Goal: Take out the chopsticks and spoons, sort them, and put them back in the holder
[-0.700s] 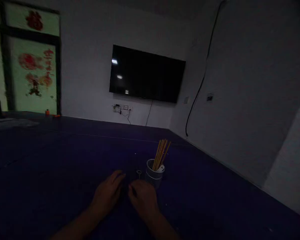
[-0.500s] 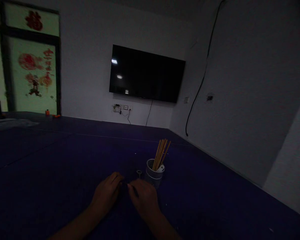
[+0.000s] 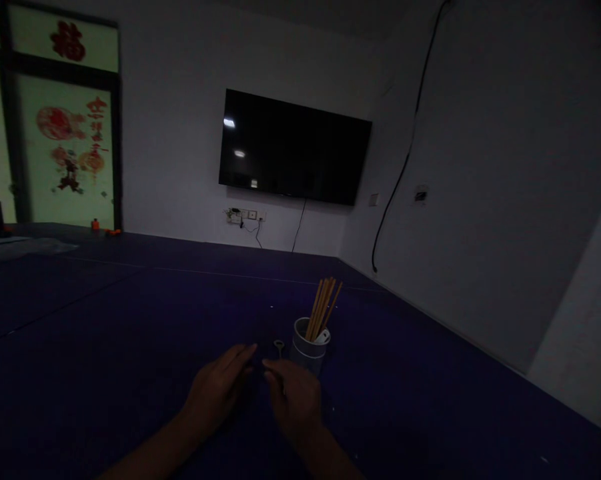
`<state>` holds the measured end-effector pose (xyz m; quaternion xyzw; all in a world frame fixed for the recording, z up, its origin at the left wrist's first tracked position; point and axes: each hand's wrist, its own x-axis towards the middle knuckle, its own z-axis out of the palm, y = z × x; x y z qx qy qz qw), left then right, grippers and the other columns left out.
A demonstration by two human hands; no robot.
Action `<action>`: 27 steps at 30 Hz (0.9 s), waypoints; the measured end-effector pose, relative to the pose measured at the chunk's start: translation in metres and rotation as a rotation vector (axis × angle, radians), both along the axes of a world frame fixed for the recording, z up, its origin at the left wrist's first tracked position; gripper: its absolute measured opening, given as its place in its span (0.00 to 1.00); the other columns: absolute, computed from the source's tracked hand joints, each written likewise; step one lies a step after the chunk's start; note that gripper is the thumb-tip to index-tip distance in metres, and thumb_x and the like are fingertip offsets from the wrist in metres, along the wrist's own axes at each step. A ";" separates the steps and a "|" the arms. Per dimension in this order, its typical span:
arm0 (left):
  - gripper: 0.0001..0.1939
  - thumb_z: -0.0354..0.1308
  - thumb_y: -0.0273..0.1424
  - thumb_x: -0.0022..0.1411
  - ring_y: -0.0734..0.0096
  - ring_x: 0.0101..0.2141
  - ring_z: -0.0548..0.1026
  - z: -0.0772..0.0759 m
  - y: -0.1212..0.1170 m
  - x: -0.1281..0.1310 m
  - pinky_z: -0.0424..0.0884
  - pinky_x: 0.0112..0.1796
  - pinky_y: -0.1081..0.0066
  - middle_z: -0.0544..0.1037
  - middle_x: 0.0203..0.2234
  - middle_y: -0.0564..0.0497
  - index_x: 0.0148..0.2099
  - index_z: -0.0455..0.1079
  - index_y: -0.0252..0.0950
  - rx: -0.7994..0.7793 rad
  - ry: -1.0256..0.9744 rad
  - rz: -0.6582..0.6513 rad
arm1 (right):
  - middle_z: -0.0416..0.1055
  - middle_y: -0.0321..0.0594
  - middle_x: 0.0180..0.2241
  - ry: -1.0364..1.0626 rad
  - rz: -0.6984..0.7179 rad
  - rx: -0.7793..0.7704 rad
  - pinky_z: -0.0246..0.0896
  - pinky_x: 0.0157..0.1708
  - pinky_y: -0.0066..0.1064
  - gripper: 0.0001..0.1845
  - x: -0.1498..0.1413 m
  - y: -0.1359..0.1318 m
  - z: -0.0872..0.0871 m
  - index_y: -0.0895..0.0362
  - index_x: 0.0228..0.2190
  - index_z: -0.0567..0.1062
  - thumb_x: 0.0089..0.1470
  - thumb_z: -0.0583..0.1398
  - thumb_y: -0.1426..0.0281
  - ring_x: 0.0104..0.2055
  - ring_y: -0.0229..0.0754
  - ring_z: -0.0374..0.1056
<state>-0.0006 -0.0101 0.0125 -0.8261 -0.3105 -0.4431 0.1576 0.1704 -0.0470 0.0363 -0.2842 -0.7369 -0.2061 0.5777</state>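
Head view, dimly lit. Left hand (image 3: 219, 383): fingers close together, angled toward the right; anything beneath them cannot be told. Right hand (image 3: 296, 397): thumb and forefinger slightly parted; whether they pinch something small cannot be told. Ring-ended tool (image 3: 280, 352): just beyond the fingertips, lower end hidden by the right hand. Cup (image 3: 307, 355): upright, just beyond the right knuckles, contact unclear; contents, wooden sticks (image 3: 323, 310) leaning out high and a white item (image 3: 323, 337). Hazards, as judged: an outward knock from the right knuckles could tip the cup, its load standing tall; the dark surface (image 3: 180, 307) could hide anything small dropped between the hands
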 end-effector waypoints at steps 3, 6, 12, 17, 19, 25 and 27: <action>0.21 0.42 0.30 0.67 0.69 0.43 0.76 0.000 0.000 0.001 0.76 0.38 0.72 0.75 0.46 0.45 0.60 0.57 0.38 -0.038 0.007 0.060 | 0.77 0.41 0.29 0.088 -0.080 0.061 0.69 0.31 0.28 0.13 0.016 0.003 0.004 0.56 0.35 0.75 0.62 0.50 0.71 0.31 0.38 0.74; 0.19 0.42 0.31 0.67 0.69 0.43 0.76 -0.001 0.000 0.002 0.76 0.38 0.72 0.75 0.46 0.47 0.59 0.59 0.40 -0.062 0.011 0.084 | 0.76 0.41 0.28 0.251 -0.215 0.033 0.67 0.30 0.29 0.17 0.036 0.009 0.008 0.56 0.34 0.74 0.63 0.48 0.65 0.30 0.40 0.74; 0.15 0.42 0.31 0.67 0.71 0.39 0.77 -0.001 -0.001 0.003 0.75 0.38 0.73 0.77 0.41 0.49 0.51 0.66 0.40 -0.023 0.019 0.084 | 0.74 0.45 0.28 0.636 -0.451 -0.223 0.61 0.32 0.34 0.27 0.062 0.020 0.019 0.58 0.33 0.72 0.61 0.42 0.54 0.31 0.45 0.70; 0.14 0.42 0.29 0.66 0.71 0.34 0.78 -0.001 -0.002 0.005 0.76 0.33 0.72 0.78 0.35 0.50 0.45 0.69 0.39 -0.024 0.024 0.056 | 0.71 0.42 0.27 0.732 -0.422 -0.368 0.57 0.31 0.32 0.28 0.071 0.026 0.022 0.58 0.37 0.72 0.59 0.43 0.51 0.30 0.45 0.67; 0.14 0.42 0.29 0.66 0.71 0.33 0.77 -0.001 -0.002 0.005 0.75 0.33 0.73 0.78 0.34 0.50 0.44 0.69 0.38 -0.039 0.017 0.041 | 0.72 0.43 0.29 0.732 -0.395 -0.426 0.57 0.30 0.32 0.29 0.074 0.030 0.021 0.58 0.37 0.72 0.59 0.44 0.50 0.31 0.45 0.67; 0.13 0.43 0.29 0.65 0.72 0.31 0.76 -0.001 -0.002 0.005 0.75 0.32 0.74 0.77 0.31 0.51 0.41 0.70 0.38 -0.064 0.007 0.023 | 0.73 0.45 0.31 0.663 -0.349 -0.521 0.56 0.32 0.32 0.28 0.084 0.044 0.012 0.59 0.35 0.75 0.57 0.47 0.50 0.32 0.45 0.67; 0.13 0.43 0.28 0.65 0.72 0.31 0.76 -0.001 -0.003 0.005 0.74 0.31 0.74 0.77 0.31 0.50 0.41 0.70 0.38 -0.076 0.021 0.015 | 0.73 0.44 0.31 0.636 -0.333 -0.528 0.57 0.32 0.32 0.27 0.087 0.046 0.010 0.59 0.34 0.75 0.58 0.47 0.51 0.32 0.45 0.67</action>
